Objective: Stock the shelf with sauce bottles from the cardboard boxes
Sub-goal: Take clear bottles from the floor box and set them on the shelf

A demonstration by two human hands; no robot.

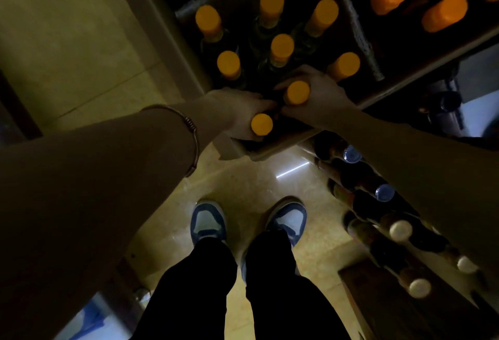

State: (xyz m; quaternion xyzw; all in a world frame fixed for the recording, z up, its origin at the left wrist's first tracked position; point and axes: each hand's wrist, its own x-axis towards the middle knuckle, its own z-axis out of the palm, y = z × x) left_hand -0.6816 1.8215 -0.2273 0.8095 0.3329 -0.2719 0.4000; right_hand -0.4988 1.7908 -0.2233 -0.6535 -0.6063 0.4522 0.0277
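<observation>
L grip [237, 112], R grip [316, 96] round bottles [297, 93].

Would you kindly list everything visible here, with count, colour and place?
Orange-capped bottles: eight, in the near cardboard box, two of them gripped.
Second box: one, brown, upper right, holding at least three orange-capped bottles.
Blue-capped bottles: two, lying on the shelf at right.
White-capped bottles: three, lower right shelf.
Floor: pale tiles.
Shoes: two, blue and white.
Bracelet: one, on the left wrist.
Left hand: grips a bottle.
Right hand: grips a bottle.
</observation>
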